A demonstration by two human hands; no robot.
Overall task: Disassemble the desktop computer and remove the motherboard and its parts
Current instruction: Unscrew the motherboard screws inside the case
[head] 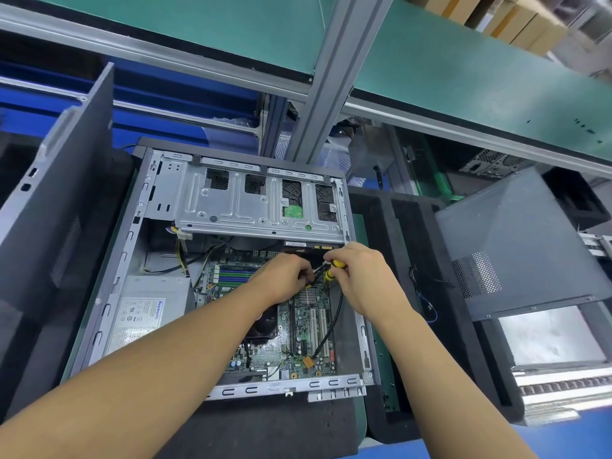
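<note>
There is one open computer case, holding one motherboard, one power supply and one drive cage. The board carries two white expansion slots, one silver heatsink and one orange connector. Two grey side panels show, the left panel and the right panel. Two hands are in view, the left hand and the right hand, with one yellow-and-black screwdriver.
</note>
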